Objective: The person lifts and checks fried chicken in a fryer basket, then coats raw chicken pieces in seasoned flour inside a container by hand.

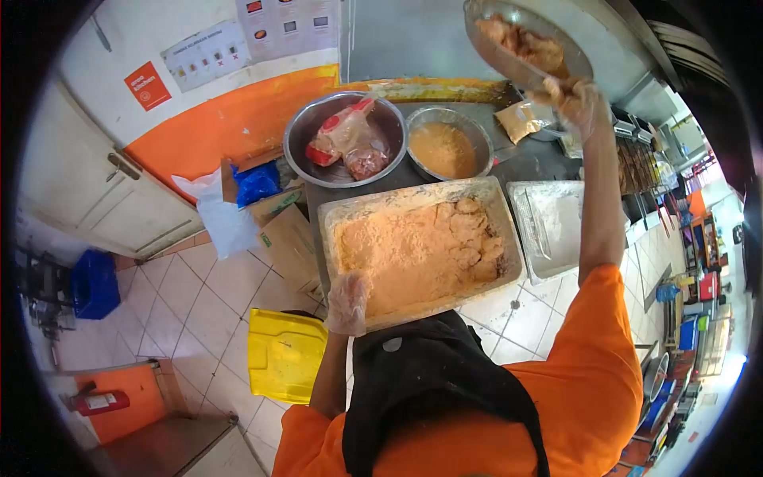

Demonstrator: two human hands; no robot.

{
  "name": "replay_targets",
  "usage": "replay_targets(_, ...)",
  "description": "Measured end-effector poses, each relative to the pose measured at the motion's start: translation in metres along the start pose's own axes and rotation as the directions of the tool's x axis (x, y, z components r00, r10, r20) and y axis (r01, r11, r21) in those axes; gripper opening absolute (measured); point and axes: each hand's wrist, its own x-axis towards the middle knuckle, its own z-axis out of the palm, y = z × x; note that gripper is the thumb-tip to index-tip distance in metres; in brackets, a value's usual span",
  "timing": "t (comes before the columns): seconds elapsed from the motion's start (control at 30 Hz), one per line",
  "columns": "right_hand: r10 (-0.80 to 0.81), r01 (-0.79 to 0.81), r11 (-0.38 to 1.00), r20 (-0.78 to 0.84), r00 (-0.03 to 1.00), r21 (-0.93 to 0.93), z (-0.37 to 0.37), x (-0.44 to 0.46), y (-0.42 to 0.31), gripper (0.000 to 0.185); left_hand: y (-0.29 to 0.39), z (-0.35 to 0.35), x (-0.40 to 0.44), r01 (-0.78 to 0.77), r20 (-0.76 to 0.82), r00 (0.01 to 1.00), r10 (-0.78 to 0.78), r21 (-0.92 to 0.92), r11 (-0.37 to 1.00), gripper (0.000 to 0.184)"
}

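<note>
My right hand (pixel 574 103), in a clear plastic glove, is raised at the upper right and closed on the rim of a metal bowl (pixel 576 49). The bowl is tilted and holds raw-looking meat pieces (pixel 520 44). My left hand (pixel 347 304), also gloved, grips the near left corner of a large tray (pixel 421 312). Orange-tinted flour (pixel 389 254) fills the tray, and coated pieces (pixel 469 234) lie on its right side. Behind the tray stands a bowl of orange batter-like liquid (pixel 442 151).
A large metal bowl (pixel 298 143) with bagged meat (pixel 350 143) stands at the back left. A second tray (pixel 548 226) and a bag of tan powder (pixel 520 119) are on the right. Cardboard boxes (pixel 288 242) and a yellow bin (pixel 286 354) stand at the left.
</note>
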Motion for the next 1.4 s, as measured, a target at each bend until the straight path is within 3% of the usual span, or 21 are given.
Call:
replay_targets(0.13,-0.037,0.064,0.987,-0.175,0.984,0.149,-0.059,-0.014,-0.042,0.04,0.009,-0.001,0.001,-0.122,-0.082,0.989,0.126,0.053,0.991,0.02)
replay_targets(0.2,-0.058,0.089,0.99,-0.257,0.965,0.108,-0.047,-0.027,-0.05,0.042,0.004,0.004,-0.004,-0.184,-0.132,0.97,0.203,0.144,0.972,0.021)
replay_targets(0.23,-0.066,0.066,0.998,-0.307,0.949,-0.012,-0.024,-0.031,-0.048,0.044,0.003,0.002,-0.004,-0.121,-0.047,0.991,0.129,0.143,0.982,0.023)
replay_targets(0.3,0.059,0.084,0.939,-0.395,0.917,0.334,0.047,-0.042,-0.051,0.047,0.002,0.0,0.0,0.009,0.112,0.993,-0.027,0.158,0.987,0.025)
replay_targets(0.37,0.061,-0.058,0.989,-0.016,0.998,0.134,0.111,-0.043,-0.054,0.041,0.009,0.001,0.002,-0.132,-0.012,0.991,0.137,0.187,0.974,0.025)
replay_targets(0.4,0.059,-0.062,0.998,0.175,0.983,0.01,0.142,-0.044,-0.055,0.039,0.012,-0.001,-0.001,-0.202,-0.066,0.973,0.22,0.208,0.957,0.024)
replay_targets(0.47,0.101,-0.081,0.994,0.354,0.93,-0.072,0.199,-0.049,-0.049,0.037,0.009,-0.004,-0.002,-0.025,0.032,0.999,0.019,0.179,0.983,0.023)
replay_targets(0.5,0.132,-0.116,0.991,0.354,0.926,-0.065,0.216,-0.053,-0.046,0.037,0.007,0.0,0.001,0.072,0.069,0.994,-0.085,0.162,0.984,0.023)
replay_targets(0.6,0.168,-0.168,0.985,0.321,0.932,-0.029,0.238,-0.05,-0.04,0.037,-0.005,0.009,-0.007,0.04,-0.053,0.998,-0.033,0.126,0.991,0.022)
replay_targets(0.7,0.151,-0.157,0.988,0.294,0.944,-0.006,0.239,-0.045,-0.02,0.04,-0.004,0.016,-0.012,-0.067,-0.149,0.984,0.099,0.211,0.975,0.022)
replay_targets(0.8,0.114,-0.123,0.992,0.235,0.965,0.025,0.21,-0.044,0.001,0.045,-0.008,0.013,-0.008,0.182,-0.04,0.982,-0.187,-0.104,0.978,0.024)
replay_targets(0.9,0.033,-0.033,0.999,0.178,0.983,-0.002,0.155,-0.05,0.014,0.052,0.003,0.009,-0.009,0.293,-0.01,0.938,-0.346,-0.509,0.809,0.026)
replay_targets(1.0,-0.149,0.179,0.973,0.196,0.969,-0.147,0.099,-0.048,0.0,0.059,-0.009,0.002,-0.01,0.043,-0.093,0.994,-0.054,-0.124,0.991,0.025)
replay_targets(1.1,-0.367,0.493,0.8,0.37,0.854,-0.343,0.078,-0.034,-0.033,0.067,-0.01,0.001,-0.01,0.006,-0.103,0.994,-0.018,-0.115,0.993,0.023)
replay_targets(1.17,-0.385,0.552,0.786,0.479,0.789,-0.279,0.095,-0.029,-0.056,0.072,-0.004,-0.007,-0.003,0.08,-0.028,0.996,-0.085,-0.141,0.987,0.024)
replay_targets(1.2,-0.285,0.363,0.93,0.505,0.815,-0.061,0.119,-0.026,-0.065,0.078,0.0,-0.011,0.001,0.117,0.006,0.993,-0.118,-0.152,0.981,0.025)
replay_targets(1.27,-0.414,0.595,0.79,0.587,0.695,-0.147,0.145,-0.034,-0.092,0.066,0.002,-0.013,0.005,0.108,-0.026,0.993,-0.114,-0.159,0.981,0.027)
replay_targets(1.37,-0.426,0.775,0.606,0.751,0.505,-0.177,0.164,-0.064,-0.143,0.062,0.007,-0.015,0.004,0.149,-0.006,0.988,-0.153,-0.198,0.969,0.028)
replay_targets(1.4,-0.466,0.754,0.64,0.707,0.532,-0.145,0.178,-0.071,-0.146,0.059,0.007,-0.016,0.005,0.166,0.009,0.986,-0.168,-0.21,0.964,0.029)
